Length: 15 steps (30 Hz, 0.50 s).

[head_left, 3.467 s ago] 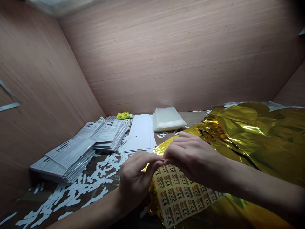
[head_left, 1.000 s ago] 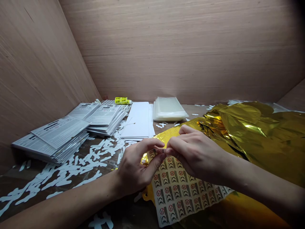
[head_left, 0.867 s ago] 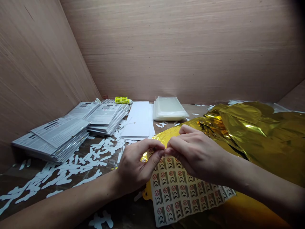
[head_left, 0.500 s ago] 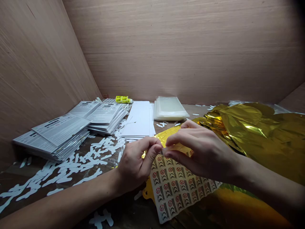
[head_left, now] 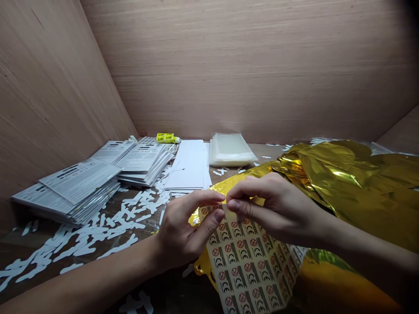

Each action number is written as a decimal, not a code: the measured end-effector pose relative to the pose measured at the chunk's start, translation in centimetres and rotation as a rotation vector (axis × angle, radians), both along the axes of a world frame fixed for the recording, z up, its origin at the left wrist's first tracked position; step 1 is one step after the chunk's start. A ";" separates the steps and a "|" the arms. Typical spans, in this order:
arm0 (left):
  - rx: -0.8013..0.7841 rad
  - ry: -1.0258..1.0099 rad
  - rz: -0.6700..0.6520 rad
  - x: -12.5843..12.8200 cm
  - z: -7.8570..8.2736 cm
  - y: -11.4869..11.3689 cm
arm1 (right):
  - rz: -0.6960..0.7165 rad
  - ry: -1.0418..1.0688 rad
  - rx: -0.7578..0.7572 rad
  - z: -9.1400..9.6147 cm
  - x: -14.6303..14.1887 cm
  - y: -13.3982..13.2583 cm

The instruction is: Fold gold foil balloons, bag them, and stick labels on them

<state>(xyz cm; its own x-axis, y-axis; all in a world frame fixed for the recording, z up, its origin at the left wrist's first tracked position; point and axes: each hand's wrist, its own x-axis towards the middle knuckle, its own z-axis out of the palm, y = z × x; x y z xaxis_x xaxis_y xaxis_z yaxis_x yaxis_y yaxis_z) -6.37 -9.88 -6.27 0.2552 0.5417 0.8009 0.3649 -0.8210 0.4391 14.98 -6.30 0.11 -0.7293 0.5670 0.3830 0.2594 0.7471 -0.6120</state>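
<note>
A sheet of small printed stickers [head_left: 240, 261], with CE marks and red crossed-circle symbols, lies tilted beneath my hands, its right side bowed. My right hand [head_left: 278, 209] pinches at its top edge between thumb and forefinger; a pale translucent bit shows under the thumb. Close beside it, my left hand [head_left: 186, 226] has thumb and forefinger parted, the tips near the same edge. Whether those tips touch the sheet I cannot tell. Under the sheet is a flat gold foil balloon [head_left: 204, 266], partly covered by the sheet and my hands.
More gold foil [head_left: 360, 183] is heaped at right. Stacked printed packets [head_left: 81, 179] stand at left, with white cut strips [head_left: 88, 231] scattered before them. Behind are white cards [head_left: 186, 163], clear plastic sleeves [head_left: 231, 150] and a yellow label roll [head_left: 166, 138]. Wooden walls [head_left: 245, 69] enclose the table.
My left thumb and forefinger have parted from their pinch. My right fingers have closed together. The sticker sheet has shifted down and bends more along its right side.
</note>
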 end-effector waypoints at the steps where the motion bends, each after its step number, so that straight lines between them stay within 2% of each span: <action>1: 0.009 0.004 -0.003 0.0 0.0 0.0 | 0.001 -0.001 -0.029 0.1 0.0 0.0; 15: 0.023 0.010 0.048 0.2 -0.2 0.0 | -0.016 -0.070 -0.232 0.3 -0.2 0.2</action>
